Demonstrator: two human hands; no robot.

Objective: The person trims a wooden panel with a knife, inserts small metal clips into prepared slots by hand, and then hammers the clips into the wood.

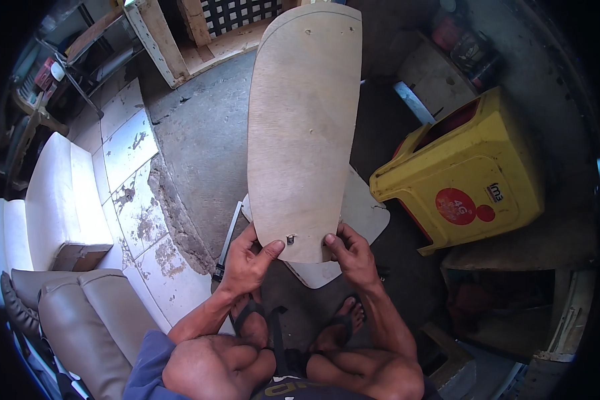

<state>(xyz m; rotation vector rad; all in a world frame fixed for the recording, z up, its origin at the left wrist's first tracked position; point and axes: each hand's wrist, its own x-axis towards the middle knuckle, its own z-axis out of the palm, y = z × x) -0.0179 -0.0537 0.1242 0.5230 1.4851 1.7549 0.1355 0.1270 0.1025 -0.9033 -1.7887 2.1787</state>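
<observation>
A long pale plywood panel [303, 133] with rounded ends stretches away from me, gripped at its near end. My left hand [250, 260] pinches the near left corner, thumb on top beside a small dark hole. At the near right corner my right hand [355, 257] does the same, its thumb lying on the face and its fingers underneath. A few small holes and a curved pencil-like line show at the panel's far end. Beneath it, partly hidden, lies another pale board [367, 207] with rounded corners on the floor.
On the right a yellow plastic stool [473, 180] lies on its side. White padded cushions [63, 193] and brown upholstery [93, 313] stand at the left. A wooden frame with black webbing [180, 50] is at the back. A thin metal bar [230, 233] leans near my left hand.
</observation>
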